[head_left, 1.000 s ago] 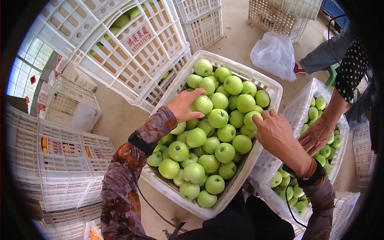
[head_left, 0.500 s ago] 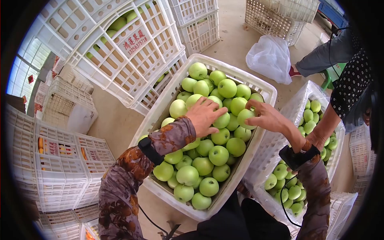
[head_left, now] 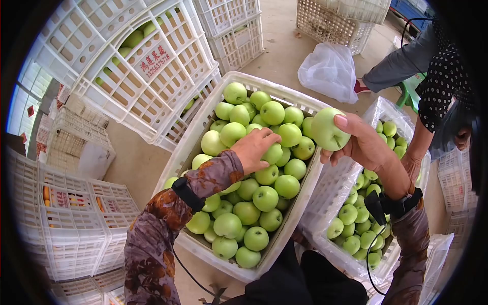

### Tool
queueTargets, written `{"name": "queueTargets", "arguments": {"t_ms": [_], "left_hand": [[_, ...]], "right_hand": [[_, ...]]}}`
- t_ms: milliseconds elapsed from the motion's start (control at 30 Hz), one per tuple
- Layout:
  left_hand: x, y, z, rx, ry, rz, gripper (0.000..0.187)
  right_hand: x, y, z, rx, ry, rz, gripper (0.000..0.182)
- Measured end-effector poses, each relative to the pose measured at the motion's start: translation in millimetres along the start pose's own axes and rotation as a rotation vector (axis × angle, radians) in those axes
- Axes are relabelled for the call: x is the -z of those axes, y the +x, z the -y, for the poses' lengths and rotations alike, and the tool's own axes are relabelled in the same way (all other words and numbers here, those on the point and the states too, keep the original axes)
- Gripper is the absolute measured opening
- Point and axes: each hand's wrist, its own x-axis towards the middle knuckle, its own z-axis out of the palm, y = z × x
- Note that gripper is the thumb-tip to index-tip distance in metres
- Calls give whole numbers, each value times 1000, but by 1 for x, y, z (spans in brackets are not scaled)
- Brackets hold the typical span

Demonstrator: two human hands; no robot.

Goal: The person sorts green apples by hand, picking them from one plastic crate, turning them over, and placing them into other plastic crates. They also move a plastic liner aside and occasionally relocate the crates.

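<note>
A white crate full of green apples stands in front of me. My left hand rests on the apples in its middle, fingers curled round one green apple. Above the crate's right edge, my right hand holds a green apple between thumb and fingers. To the right is a second crate, lined with clear plastic and holding more green apples; my right forearm passes over it.
Tall white crates stand at the upper left, more stacked crates at the left. A white plastic bag lies on the floor. Another person's arm reaches into the lined crate from the right. A cable hangs from my right wrist.
My right hand has lifted an apple from the crate and moved right and nearer the camera. My left hand's fingers have drawn in round an apple. The view has shifted slightly.
</note>
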Motion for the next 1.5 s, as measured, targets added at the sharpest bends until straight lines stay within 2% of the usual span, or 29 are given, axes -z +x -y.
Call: {"name": "queueTargets", "arguments": {"t_ms": [33,133,167,233,300,333,367,433,533,600,633,667,700,733,767,867,900,967,1033,1100,1167,1200,1233,1300,1367,1433,1467,1500], "left_hand": [[-2,2,0,-2,35,-16,60],[3,5,-1,-4,184,30,59],[4,7,-3,-17,185,30,59],[7,8,-8,89,183,109,62],[5,12,-7,86,255,146,63],[5,11,-11,82,275,186,63],[5,9,-14,79,294,227,64],[6,7,-14,71,336,238,63],[1,9,-5,7,145,-4,54],[-3,19,-8,-17,144,-116,50],[-4,23,-9,-39,160,-135,49],[-1,27,-12,-19,178,-94,51],[-3,26,-5,-86,228,-171,51],[11,20,-4,-71,203,-173,51],[24,16,-5,-60,176,-171,52],[71,-35,1,150,106,-108,43],[83,-55,3,240,74,-61,41],[84,-102,9,238,97,-50,40],[71,-134,4,280,86,-24,43],[55,-147,-2,319,66,-4,45],[36,-138,-9,256,247,-42,54],[32,-130,-11,279,295,23,62],[26,-125,-11,272,294,13,62],[17,-111,-9,323,351,180,65],[22,-106,-8,348,330,208,67],[27,-106,-4,357,318,72,69],[28,-107,2,330,307,-7,70],[30,-106,6,334,303,-4,70]], "right_hand": [[-3,-7,9,-1,-4,-15,49],[-10,-12,21,-5,-731,-190,57],[-3,-6,12,-3,-731,-202,57],[13,14,-17,129,-1067,-145,62],[5,25,-32,-2,-1197,-43,62],[3,30,-43,0,-1327,35,61],[1,35,-52,8,-1324,46,61],[-2,44,-69,-28,-1709,21,61],[-1,42,-84,113,-1734,-82,57],[-7,35,-84,247,-1851,-170,55],[-9,35,-83,272,-1907,-232,51],[-3,37,-90,387,-1983,-327,48],[-10,34,-83,368,-2025,-368,47],[-13,30,-79,282,-2037,-341,70],[-22,20,-72,304,-1958,-321,65],[-44,3,-65,402,-1854,-191,59],[-52,0,-65,373,-1733,-34,54],[-71,-2,-66,308,-1580,199,43],[-84,6,-86,305,-1626,262,37],[-91,14,-108,363,-1706,239,35],[-95,22,-121,428,-1801,221,33],[-96,24,-123,465,-1839,213,33],[-96,26,-125,501,-1877,199,33],[-94,28,-127,526,-1899,173,35],[-91,30,-131,456,-1833,253,59],[-90,29,-127,436,-1814,259,61],[-88,29,-127,402,-1787,183,64],[-90,29,-123,369,-1760,113,67]]}}
